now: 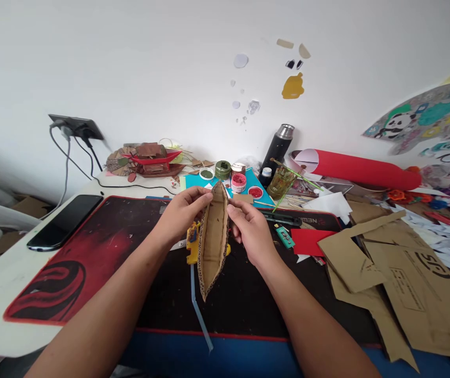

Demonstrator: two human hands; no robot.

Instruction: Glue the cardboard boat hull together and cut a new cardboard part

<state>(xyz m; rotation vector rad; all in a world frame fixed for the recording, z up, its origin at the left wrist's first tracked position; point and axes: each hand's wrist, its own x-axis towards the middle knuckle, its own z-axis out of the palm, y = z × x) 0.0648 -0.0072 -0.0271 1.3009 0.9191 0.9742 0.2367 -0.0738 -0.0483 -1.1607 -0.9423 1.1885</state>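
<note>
Two hands hold one cardboard hull above the mat. Our left hand pinches the hull's left wall near the far tip; our right hand grips the right wall at about the same height, fingers curled over the edge. Both hands are closed on the hull, neither free. The hull's long axis runs away from us, near tip pointing back toward our body and hanging lower, far tip between the fingertips. Neither hand is clearly nearer; the hull sits between them, open side up.

Just under the hands, partly hidden by the hull, lies a yellow glue gun, with a pale strip trailing toward us. Right of the right hand: a green lighter, red paper, cardboard scraps. Left of the left hand, well apart: a phone. Beyond the hands: paint pots, a flask, a red roll.
</note>
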